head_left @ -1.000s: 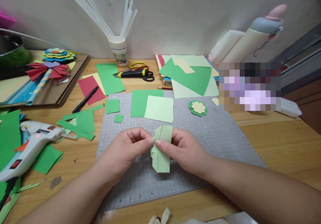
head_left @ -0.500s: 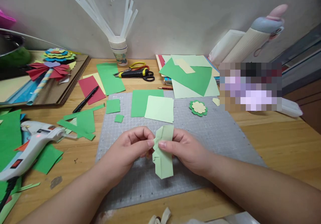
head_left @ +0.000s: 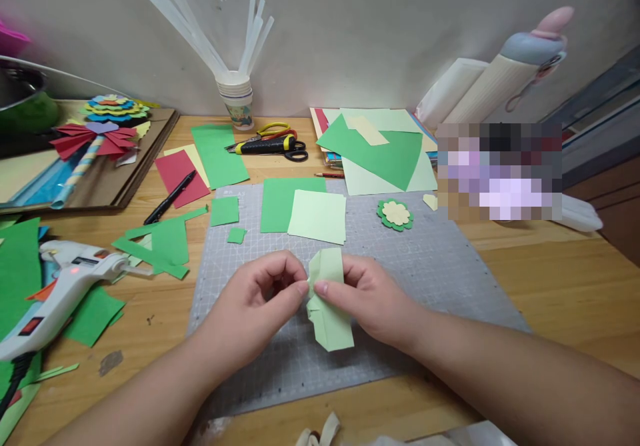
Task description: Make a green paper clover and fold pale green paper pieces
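Both of my hands pinch a folded strip of light green paper (head_left: pixel 330 316) just above the grey cutting mat (head_left: pixel 430 266). My left hand (head_left: pixel 260 299) grips its left edge with thumb and forefinger. My right hand (head_left: pixel 370 299) holds the strip from the right, thumb on top. The strip shows several accordion-like folds near the middle, and its lower end tilts to the right.
On the mat lie a light green square (head_left: pixel 319 216), dark green pieces (head_left: pixel 283 203) and a paper flower (head_left: pixel 395 214). A white glue gun (head_left: pixel 60 286) lies at left among green scraps. Scissors (head_left: pixel 273 145), a black pen (head_left: pixel 170 197) and a cup of glue sticks (head_left: pixel 237 103) are behind.
The strip's lower end has swung to the right while my fingers kept pinching the fold. Both hands stayed in about the same place.
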Demonstrator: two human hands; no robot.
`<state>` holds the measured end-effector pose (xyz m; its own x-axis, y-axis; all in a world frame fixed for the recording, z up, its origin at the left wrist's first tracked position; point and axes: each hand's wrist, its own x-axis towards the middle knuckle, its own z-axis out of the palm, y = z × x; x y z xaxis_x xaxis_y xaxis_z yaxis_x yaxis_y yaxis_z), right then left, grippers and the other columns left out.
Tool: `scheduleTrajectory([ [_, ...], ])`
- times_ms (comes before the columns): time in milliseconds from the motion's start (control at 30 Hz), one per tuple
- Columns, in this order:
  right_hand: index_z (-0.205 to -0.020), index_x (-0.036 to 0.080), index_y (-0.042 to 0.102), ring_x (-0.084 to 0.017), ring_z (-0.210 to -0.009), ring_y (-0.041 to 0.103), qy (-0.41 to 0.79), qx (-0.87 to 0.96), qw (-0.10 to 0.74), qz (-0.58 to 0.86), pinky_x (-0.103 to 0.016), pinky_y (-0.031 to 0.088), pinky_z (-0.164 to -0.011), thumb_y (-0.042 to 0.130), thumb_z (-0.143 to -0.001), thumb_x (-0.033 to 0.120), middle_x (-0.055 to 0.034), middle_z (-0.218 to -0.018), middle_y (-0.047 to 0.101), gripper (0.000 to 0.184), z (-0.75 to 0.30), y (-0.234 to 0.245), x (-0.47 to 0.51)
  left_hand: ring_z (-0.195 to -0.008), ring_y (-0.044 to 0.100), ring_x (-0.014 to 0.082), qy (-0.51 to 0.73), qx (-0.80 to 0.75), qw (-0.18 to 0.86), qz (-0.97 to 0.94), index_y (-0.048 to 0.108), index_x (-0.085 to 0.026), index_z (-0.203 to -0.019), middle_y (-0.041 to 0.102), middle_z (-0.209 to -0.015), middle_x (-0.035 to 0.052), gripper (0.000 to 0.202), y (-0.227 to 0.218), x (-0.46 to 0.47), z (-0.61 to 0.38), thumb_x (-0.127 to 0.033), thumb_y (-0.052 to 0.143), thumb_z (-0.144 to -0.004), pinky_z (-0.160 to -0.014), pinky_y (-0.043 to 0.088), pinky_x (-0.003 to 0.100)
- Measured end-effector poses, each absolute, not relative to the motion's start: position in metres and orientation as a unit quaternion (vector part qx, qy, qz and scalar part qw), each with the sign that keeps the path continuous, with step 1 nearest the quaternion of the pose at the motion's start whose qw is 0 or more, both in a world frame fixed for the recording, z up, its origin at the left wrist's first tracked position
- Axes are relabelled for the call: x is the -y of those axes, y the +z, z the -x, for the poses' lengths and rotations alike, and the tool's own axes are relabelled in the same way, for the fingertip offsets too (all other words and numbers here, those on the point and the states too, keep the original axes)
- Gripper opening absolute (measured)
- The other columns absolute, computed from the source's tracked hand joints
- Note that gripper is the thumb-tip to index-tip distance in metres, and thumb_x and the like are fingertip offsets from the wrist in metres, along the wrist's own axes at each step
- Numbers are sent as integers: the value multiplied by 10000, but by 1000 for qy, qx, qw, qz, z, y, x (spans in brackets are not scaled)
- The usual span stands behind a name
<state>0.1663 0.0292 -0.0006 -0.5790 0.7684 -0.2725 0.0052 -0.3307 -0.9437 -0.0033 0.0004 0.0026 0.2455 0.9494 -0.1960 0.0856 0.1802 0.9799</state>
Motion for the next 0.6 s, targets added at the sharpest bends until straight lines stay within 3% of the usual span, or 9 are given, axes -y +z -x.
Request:
scheduleTrajectory([
  [433, -776, 156, 592, -87, -598, 525, 751, 513, 257, 326, -199, 440, -554, 612, -803, 302, 19, -686, 573, 149, -168, -7, -27, -573, 345, 96, 360, -503, 562, -549, 472, -181, -619, 393, -590, -56, 201, 4, 1, 4, -218, 530, -808, -529, 289, 219],
  [600, -780, 163, 625, -106, -611, 561, 764, 482, 276, 328, -224, 468, -578, 611, -820, 349, 10, -670, 600, 191, -167, -7, -31, -591, 415, 94, 416, -473, 611, -480, 569, -189, -758, 486, -625, -45, 203, 2, -2, 3, -337, 489, -872, -559, 334, 211],
])
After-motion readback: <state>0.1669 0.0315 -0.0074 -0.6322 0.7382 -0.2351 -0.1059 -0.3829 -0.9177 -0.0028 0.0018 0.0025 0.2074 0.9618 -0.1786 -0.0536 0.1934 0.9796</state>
